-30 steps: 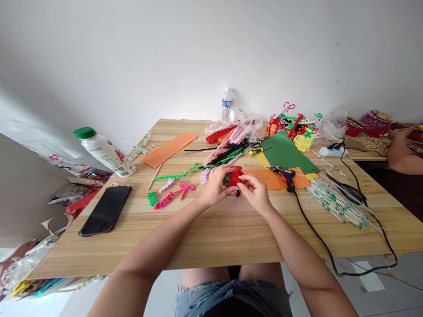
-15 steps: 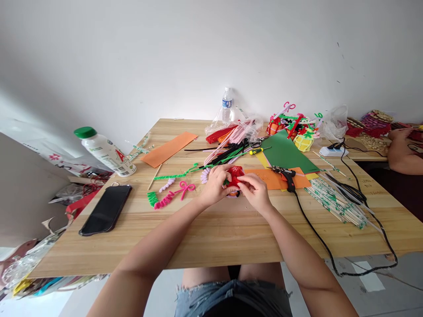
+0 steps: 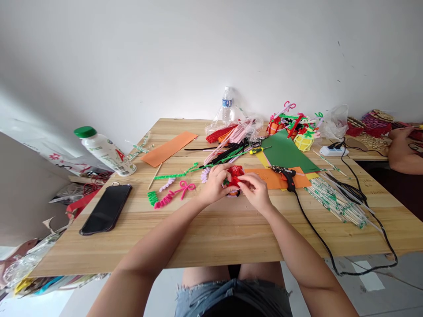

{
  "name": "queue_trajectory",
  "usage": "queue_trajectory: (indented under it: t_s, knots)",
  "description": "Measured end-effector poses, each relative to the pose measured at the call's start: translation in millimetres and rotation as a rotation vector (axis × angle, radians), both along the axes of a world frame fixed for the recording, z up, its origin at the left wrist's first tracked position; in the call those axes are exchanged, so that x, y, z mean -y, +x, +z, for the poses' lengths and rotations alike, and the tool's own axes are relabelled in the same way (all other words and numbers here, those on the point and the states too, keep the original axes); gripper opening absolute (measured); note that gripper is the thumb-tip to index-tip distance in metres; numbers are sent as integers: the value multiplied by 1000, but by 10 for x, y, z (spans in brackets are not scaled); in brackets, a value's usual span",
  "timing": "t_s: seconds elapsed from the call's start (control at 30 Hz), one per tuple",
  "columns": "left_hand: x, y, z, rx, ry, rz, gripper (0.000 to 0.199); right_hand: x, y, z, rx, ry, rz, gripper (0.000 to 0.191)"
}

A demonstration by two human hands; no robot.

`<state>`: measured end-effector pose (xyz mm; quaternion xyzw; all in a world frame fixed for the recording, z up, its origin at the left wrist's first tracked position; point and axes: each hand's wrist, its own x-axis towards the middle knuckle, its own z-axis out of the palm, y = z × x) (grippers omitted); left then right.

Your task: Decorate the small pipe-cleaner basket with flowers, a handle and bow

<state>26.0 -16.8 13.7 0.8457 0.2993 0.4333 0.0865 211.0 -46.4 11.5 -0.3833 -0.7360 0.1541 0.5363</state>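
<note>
Between my hands is a small red fuzzy pipe-cleaner piece [image 3: 235, 173], with bits of green, orange and lilac showing under my fingers. My left hand [image 3: 216, 182] is closed on its left side, fingers curled over the top. The fingertips of my right hand [image 3: 254, 188] pinch its right edge. Much of the piece is hidden by my fingers. Just left of my left hand lies a lilac coil [image 3: 205, 175]. Further left are a pink pipe-cleaner bow [image 3: 187, 188], a pink-and-green coil [image 3: 164, 200] and a green twisted stem [image 3: 170, 176].
Right of my hands a hot glue gun [image 3: 284, 175] rests on orange paper [image 3: 304, 178], its black cord looping past wrapped sticks [image 3: 340, 202]. Behind are loose pipe cleaners [image 3: 228, 152], a screwdriver [image 3: 257, 150] and green card [image 3: 287, 152]. A phone [image 3: 106, 209] and bottle [image 3: 105, 152] stand left.
</note>
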Motion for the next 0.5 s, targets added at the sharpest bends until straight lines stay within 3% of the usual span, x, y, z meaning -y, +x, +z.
queue_trajectory:
  t_s: [0.5]
  knots:
    - [12, 8, 6, -29, 0, 36, 28, 2, -6, 10, -10, -1, 18, 12]
